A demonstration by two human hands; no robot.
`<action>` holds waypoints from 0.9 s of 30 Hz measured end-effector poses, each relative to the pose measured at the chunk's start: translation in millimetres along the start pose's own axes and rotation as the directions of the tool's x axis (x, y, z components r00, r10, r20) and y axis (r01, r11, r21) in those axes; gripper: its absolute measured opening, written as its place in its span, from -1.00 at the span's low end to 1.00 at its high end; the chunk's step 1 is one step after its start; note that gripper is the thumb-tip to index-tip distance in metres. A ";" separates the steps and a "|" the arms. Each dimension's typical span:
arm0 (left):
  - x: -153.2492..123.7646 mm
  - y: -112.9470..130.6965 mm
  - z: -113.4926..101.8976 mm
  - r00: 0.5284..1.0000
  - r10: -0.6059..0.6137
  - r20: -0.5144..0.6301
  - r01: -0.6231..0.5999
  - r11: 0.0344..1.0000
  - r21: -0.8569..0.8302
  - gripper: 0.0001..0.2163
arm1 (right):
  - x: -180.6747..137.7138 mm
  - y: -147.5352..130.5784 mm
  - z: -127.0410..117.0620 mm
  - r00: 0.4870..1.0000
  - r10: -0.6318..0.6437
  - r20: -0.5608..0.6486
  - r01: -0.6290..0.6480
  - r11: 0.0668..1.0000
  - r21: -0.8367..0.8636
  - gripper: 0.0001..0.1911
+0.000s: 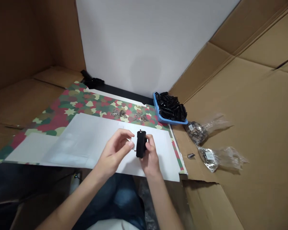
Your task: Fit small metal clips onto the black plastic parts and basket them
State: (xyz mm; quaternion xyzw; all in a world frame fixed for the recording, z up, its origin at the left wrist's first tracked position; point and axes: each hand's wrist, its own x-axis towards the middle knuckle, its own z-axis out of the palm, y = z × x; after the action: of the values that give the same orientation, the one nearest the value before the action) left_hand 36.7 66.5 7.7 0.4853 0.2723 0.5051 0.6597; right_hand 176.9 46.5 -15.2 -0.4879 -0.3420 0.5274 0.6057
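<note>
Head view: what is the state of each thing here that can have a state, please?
black part, held upright over the white sheet.
right hand, closed around the black part.
left hand, fingers pinched beside the part; hold unclear.
blue tray, heaped with black parts.
plastic bags, lying down, partly filled.
metal pieces, loose in small heaps on the patterned mat.
</note>
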 end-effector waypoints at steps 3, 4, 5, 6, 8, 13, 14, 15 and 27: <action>-12.9 -2.0 5.7 0.999 0.035 -0.012 -0.034 0.997 0.067 -0.90 | -15.1 6.4 15.5 0.998 -0.001 -0.068 0.015 0.978 0.207 -0.71; -15.9 -2.3 6.4 0.999 0.039 -0.013 -0.038 0.995 0.092 -0.90 | -17.7 7.3 18.3 0.996 -0.016 -0.089 0.035 0.975 0.220 -0.73; -18.4 -2.6 6.6 0.999 0.045 -0.016 -0.043 0.992 0.118 -0.90 | -19.5 7.9 20.2 0.994 -0.029 -0.108 0.052 0.975 0.218 -0.74; -20.5 -2.8 6.5 0.999 0.049 -0.022 -0.045 0.989 0.144 -0.89 | -20.7 8.2 21.5 0.992 -0.038 -0.122 0.063 0.976 0.210 -0.74; -23.4 -3.6 6.2 0.998 0.059 -0.037 -0.051 0.982 0.183 -0.89 | -22.1 8.5 23.1 0.989 -0.048 -0.140 0.075 0.979 0.191 -0.75; -24.8 -5.3 6.4 0.996 0.072 -0.052 -0.059 0.975 0.216 -0.89 | -23.3 8.5 25.4 0.988 -0.060 -0.142 0.087 0.977 0.195 -0.76; -24.7 -5.4 6.5 0.996 0.072 -0.058 -0.057 0.974 0.219 -0.88 | -23.2 8.5 25.7 0.988 -0.059 -0.140 0.086 0.977 0.197 -0.76; -24.5 -5.4 6.5 0.995 0.071 -0.064 -0.056 0.974 0.221 -0.88 | -23.1 8.6 25.9 0.989 -0.058 -0.138 0.085 0.976 0.200 -0.76; -24.9 -8.7 5.6 0.995 0.075 -0.064 -0.059 0.974 0.220 -0.91 | -23.5 10.7 25.5 0.989 -0.040 -0.140 0.071 0.972 0.223 -0.75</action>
State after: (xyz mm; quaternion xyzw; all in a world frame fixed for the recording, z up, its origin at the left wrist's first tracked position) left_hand 36.4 41.2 -1.3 0.5449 0.3333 0.5113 0.5749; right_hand 145.0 29.1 -15.7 -0.4401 -0.2515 0.5118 0.6936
